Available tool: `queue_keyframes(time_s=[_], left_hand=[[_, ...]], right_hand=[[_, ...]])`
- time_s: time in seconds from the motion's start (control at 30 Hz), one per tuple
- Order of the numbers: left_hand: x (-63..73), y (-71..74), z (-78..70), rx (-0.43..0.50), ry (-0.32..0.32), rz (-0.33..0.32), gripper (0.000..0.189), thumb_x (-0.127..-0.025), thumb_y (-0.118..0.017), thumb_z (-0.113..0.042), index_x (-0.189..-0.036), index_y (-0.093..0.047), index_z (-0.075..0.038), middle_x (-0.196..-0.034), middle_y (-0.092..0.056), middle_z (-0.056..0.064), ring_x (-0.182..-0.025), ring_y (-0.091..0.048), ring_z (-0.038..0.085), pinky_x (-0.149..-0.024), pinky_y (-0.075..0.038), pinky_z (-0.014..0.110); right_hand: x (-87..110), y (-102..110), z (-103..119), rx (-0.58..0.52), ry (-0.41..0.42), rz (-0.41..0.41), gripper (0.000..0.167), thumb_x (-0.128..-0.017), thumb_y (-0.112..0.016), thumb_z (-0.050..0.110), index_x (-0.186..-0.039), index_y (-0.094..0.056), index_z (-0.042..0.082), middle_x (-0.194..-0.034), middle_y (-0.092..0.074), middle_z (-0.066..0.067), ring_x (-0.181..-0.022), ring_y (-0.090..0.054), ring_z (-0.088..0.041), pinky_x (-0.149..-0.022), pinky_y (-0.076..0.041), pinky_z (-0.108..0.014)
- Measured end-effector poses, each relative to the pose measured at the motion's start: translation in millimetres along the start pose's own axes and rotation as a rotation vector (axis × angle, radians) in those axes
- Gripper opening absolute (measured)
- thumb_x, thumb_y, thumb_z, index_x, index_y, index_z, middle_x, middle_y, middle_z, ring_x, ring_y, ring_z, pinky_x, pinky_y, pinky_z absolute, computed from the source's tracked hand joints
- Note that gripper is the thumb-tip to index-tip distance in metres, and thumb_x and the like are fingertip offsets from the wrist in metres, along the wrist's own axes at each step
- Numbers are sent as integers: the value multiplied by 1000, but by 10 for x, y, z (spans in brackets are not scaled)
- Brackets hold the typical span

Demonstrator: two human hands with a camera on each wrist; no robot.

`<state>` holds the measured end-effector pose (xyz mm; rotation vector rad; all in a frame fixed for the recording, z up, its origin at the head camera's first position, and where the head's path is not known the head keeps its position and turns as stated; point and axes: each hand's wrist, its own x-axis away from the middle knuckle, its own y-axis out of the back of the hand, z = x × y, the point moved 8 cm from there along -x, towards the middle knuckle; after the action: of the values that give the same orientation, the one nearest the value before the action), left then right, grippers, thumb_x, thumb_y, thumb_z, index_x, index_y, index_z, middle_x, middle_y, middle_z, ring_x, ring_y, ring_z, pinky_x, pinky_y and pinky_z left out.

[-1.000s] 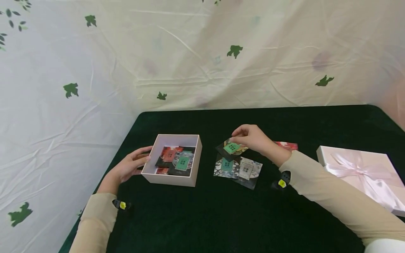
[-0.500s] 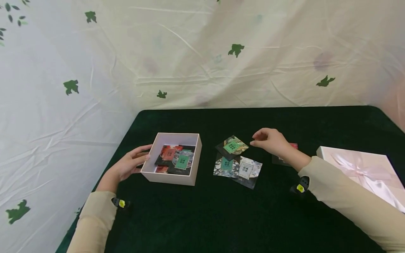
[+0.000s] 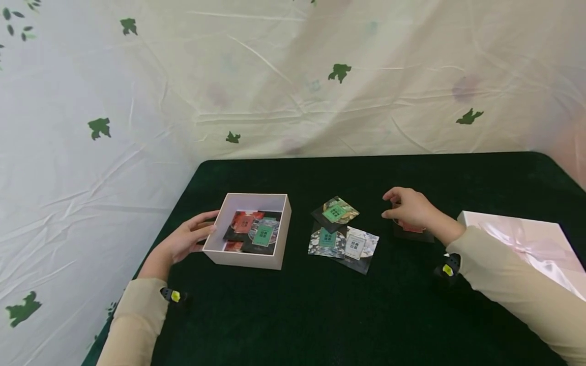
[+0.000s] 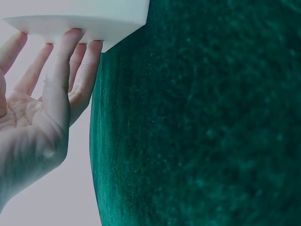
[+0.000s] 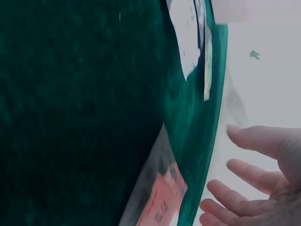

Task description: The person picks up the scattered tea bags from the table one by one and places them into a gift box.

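My left hand point(image 3: 183, 239) touches the left side of the pink open box point(image 3: 242, 260); the left wrist view shows its fingertips against the box wall point(image 4: 70, 23), fingers nearly straight. Inside the box lie several flat square packets, among them one with a red label point(image 3: 244, 223) and one with a green label point(image 3: 264, 235). My right hand point(image 3: 407, 207) hovers, holding nothing, over a dark packet with a red label point(image 3: 413, 236), which it partly covers. The right wrist view has that red-labelled packet point(image 5: 160, 202) below the spread fingers.
Between box and right hand, three packets overlap on the dark green cloth point(image 3: 320, 315): a green-labelled one point(image 3: 336, 212), a teal-labelled one point(image 3: 327, 239) and a grey-labelled one point(image 3: 356, 246). At right lies a pink lid point(image 3: 499, 236) with a ribbon bow, partly behind the right forearm.
My right hand has left the green-labelled packet on the loose pile and moved right, over the red-labelled packet. The left hand stays at the box.
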<state>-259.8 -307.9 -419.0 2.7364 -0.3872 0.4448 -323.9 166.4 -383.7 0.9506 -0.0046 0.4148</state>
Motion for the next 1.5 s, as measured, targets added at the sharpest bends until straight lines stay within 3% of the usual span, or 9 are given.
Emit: queue_keyframes(time_s=[0.17,0.4,0.63,0.97,1.2,1.5], left_hand=[[2,2,4,6,4,0,63,-99,-51,-34,-151,-20,-16,-151,-26,24,-139,-27,43,-99,-43,54],[-7,0,16,11,2,5,62,-99,-50,-33,-151,-21,-17,-151,-27,24,-138,-28,43,-99,-43,53],[-3,12,-52,-26,12,0,65,-97,-53,-35,-151,-22,-18,-151,-27,24,-138,-27,43,-101,-40,57],[30,1,-65,-34,49,-21,66,-95,-56,-36,-150,-24,-17,-150,-30,24,-134,-35,43,-98,-45,53],[1,2,-71,-22,46,-17,66,-95,-57,-35,-150,-25,-16,-148,-32,24,-129,-42,39,-95,-48,50],[28,-14,-95,-18,39,-14,67,-96,-56,-33,-151,-23,-15,-148,-33,25,-124,-48,34,-90,-52,44]], right_hand=[[-23,1,-111,54,-2,52,54,-86,-67,16,-130,-46,-4,-127,-45,-35,-111,-48,-48,-87,-43,-61],[-2,-56,-222,154,18,120,66,-77,-73,13,-132,-42,-6,-118,-45,-35,-99,-49,-44,-74,-49,-48],[29,-30,-313,158,-9,105,73,-75,-74,12,-135,-38,-6,-118,-41,-36,-99,-48,-45,-72,-50,-46],[60,66,-332,302,-7,-4,64,-76,-75,17,-127,-46,-8,-106,-52,-30,-85,-53,-36,-66,-47,-44],[155,164,-313,275,-6,-17,48,-78,-73,14,-115,-52,-8,-97,-59,-24,-77,-55,-29,-59,-48,-38],[281,292,-221,286,7,-2,38,-80,-73,11,-109,-57,-6,-92,-62,-21,-73,-56,-26,-59,-51,-38]])
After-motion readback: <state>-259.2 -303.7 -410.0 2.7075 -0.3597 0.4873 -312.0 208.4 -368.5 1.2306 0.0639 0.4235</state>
